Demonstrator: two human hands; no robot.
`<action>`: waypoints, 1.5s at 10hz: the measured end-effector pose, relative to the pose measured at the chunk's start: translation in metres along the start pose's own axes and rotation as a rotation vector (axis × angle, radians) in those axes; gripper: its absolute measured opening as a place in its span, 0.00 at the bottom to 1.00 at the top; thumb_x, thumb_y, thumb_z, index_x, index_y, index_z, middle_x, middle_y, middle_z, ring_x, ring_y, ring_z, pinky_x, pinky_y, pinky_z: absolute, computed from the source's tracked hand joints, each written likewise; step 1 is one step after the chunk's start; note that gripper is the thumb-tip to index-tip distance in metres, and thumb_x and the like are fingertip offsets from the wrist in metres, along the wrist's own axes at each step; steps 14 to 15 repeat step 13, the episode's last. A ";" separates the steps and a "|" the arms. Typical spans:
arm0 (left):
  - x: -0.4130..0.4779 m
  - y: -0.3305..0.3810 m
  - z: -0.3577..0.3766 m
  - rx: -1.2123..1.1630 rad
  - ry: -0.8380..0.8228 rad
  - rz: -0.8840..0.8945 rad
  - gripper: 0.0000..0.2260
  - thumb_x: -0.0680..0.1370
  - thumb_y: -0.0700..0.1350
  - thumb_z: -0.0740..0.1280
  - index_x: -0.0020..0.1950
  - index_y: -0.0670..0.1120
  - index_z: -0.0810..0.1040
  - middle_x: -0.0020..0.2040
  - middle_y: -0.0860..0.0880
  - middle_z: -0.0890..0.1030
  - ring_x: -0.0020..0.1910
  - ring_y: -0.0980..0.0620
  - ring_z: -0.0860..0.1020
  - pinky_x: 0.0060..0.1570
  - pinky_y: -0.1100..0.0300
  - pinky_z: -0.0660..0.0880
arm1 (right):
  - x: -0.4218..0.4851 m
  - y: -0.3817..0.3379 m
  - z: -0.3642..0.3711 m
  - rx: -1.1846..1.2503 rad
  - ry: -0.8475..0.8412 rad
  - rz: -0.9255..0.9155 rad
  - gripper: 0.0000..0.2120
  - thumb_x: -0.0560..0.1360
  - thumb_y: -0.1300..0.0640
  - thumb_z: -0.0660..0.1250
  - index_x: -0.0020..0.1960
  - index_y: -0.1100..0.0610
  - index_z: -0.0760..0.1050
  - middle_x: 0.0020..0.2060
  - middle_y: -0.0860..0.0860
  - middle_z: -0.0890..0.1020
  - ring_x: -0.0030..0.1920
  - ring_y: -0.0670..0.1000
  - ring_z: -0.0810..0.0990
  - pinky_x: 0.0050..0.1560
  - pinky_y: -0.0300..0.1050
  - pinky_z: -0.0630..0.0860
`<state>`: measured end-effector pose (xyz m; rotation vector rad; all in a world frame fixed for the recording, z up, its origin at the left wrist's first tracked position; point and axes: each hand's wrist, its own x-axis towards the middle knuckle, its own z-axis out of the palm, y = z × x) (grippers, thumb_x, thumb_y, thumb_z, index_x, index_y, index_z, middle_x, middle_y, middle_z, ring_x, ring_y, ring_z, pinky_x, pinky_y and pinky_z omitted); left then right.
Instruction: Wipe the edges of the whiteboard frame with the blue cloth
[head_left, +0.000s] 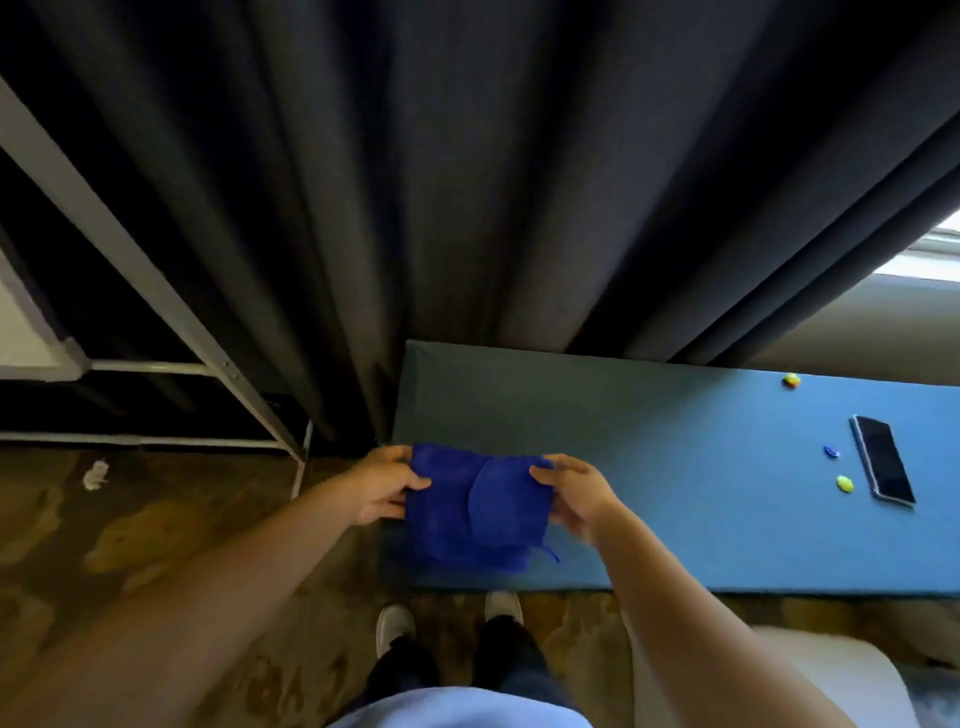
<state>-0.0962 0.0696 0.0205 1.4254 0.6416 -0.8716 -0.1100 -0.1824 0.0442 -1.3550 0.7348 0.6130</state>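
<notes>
The blue cloth (475, 506) is folded and held over the left end of a blue table (701, 467). My left hand (382, 486) pinches its left edge and my right hand (574, 493) pinches its right edge. A loose thread hangs from the cloth's lower right corner. The whiteboard (21, 332) shows only as a white corner with a pale frame at the far left. Its metal stand (156, 291) slants down to the floor between the board and the table.
Dark curtains (467, 182) hang right behind the table and stand. A black phone (883, 460) and three small coloured magnets (845, 483) lie on the table's right part. A crumpled white scrap (96, 474) lies on the brown floor. My white shoes (397, 629) stand at the table's front edge.
</notes>
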 end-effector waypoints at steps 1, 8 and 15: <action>0.029 -0.018 0.012 0.016 0.260 0.073 0.13 0.74 0.28 0.66 0.49 0.44 0.77 0.49 0.41 0.81 0.56 0.40 0.79 0.51 0.48 0.78 | 0.023 0.007 -0.003 -0.300 0.111 -0.065 0.07 0.77 0.68 0.67 0.47 0.58 0.79 0.46 0.61 0.82 0.44 0.58 0.80 0.56 0.62 0.78; 0.056 -0.094 0.078 1.545 0.346 0.296 0.37 0.79 0.64 0.53 0.80 0.44 0.45 0.81 0.47 0.42 0.80 0.41 0.40 0.77 0.41 0.47 | 0.077 0.082 -0.015 -1.741 -0.396 -0.636 0.33 0.82 0.42 0.51 0.80 0.46 0.38 0.80 0.50 0.38 0.79 0.56 0.35 0.77 0.58 0.41; 0.016 -0.004 0.021 1.579 0.159 0.011 0.33 0.80 0.58 0.58 0.79 0.40 0.54 0.81 0.40 0.51 0.79 0.39 0.50 0.76 0.46 0.56 | 0.060 -0.006 0.014 -1.780 -0.325 -0.251 0.24 0.79 0.50 0.60 0.73 0.56 0.68 0.72 0.59 0.72 0.69 0.62 0.72 0.68 0.54 0.70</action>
